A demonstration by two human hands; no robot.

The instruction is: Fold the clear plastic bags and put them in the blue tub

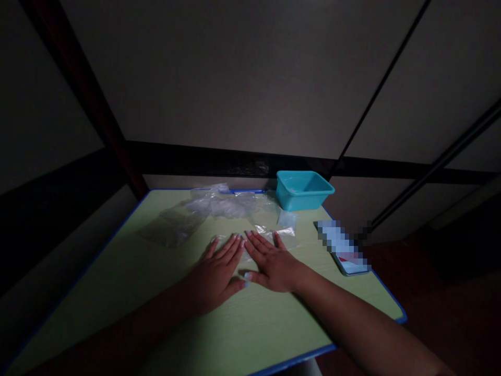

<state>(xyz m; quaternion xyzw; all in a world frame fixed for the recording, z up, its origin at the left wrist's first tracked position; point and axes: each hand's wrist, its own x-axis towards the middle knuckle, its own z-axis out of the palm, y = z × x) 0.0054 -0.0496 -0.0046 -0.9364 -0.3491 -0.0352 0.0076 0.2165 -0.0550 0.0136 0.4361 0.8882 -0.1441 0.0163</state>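
Note:
My left hand (215, 277) lies flat, palm down, with its fingers stretched out over the near edge of a clear plastic bag (287, 237). Beside it, my right hand (276, 266) is pressed flat on the same bag, fingers extended. The fingertips of both hands almost meet, and the thumbs point toward each other. Part of the bag is hidden under the fingers. Beyond the hands lies a heap of crumpled clear plastic bags (223, 204). A small pale packet or folded sheet (287, 219) rests just behind the flattened bag.
A turquoise plastic basket (303, 201) stands at the table's back right corner. A phone (342, 248), its screen blurred out, lies at the right edge. The light green table (129, 277) has a blue rim, and pale panels (235, 78) rise behind it.

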